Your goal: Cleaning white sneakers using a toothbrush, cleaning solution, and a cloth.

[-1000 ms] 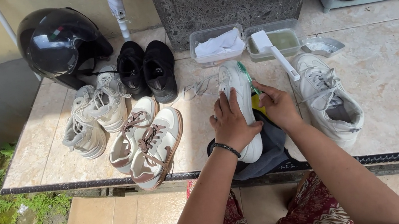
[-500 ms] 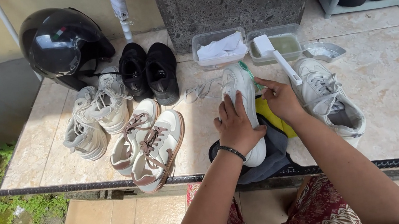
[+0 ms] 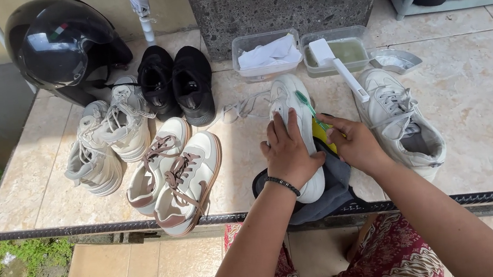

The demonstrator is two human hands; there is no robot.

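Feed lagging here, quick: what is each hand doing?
Left hand: closed on white sneaker.
Right hand: gripping a small brush against it.

Bare tabletop [image 3: 483, 101] lies open on the right — shoes [image 3: 154, 157] crowd the left, tubs [image 3: 304, 48] block the back.

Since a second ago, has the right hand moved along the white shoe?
Yes. The right hand has slid back toward the person, from near the white shoe toe, away from the liquid-filled container.
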